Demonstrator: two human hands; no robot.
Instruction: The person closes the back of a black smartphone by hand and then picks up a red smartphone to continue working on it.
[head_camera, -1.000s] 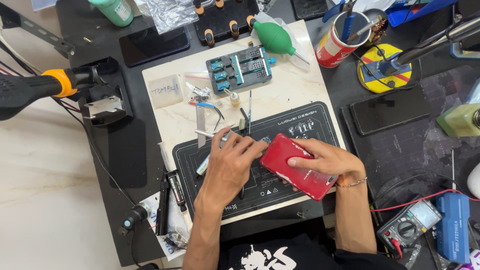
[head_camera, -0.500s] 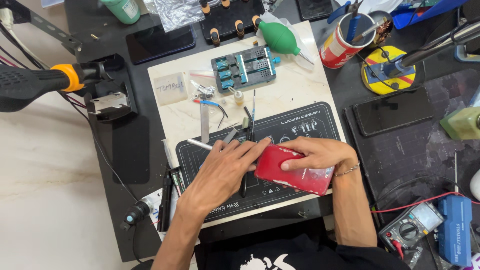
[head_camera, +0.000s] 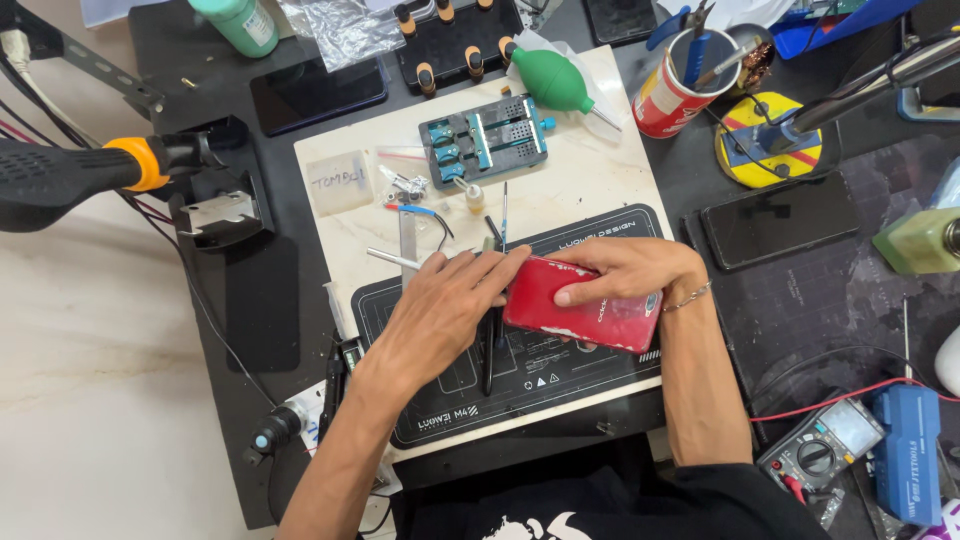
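We have the red phone (head_camera: 585, 303) lying back-up on the dark work mat (head_camera: 420, 400), toward the mat's right edge, tilted a little off square. Right hand (head_camera: 625, 275) clamps it from the far long edge, fingers curled over the back, thumb along the side, likely to pin it flat so it can't slide. Left hand (head_camera: 450, 305) lies flat on the mat with fingertips pressed against the phone's left end; it grasps nothing, just pushes or steadies. Black tweezers (head_camera: 487, 345) lie on the mat just under the left hand, near its palm, within reach. The mat sits on a pale stone slab (head_camera: 600, 170); at the slab's far edge are the blue-grey phone clamp jig (head_camera: 487, 140) and a green air blower (head_camera: 555, 82), parked clear of the working area. Small parts and a silver strip (head_camera: 395, 258) sit near the mat's far-left corner. A red can of tools (head_camera: 668, 95) stands off the slab's far-right corner; a multimeter (head_camera: 822, 450) lies at the bench's near-right corner.
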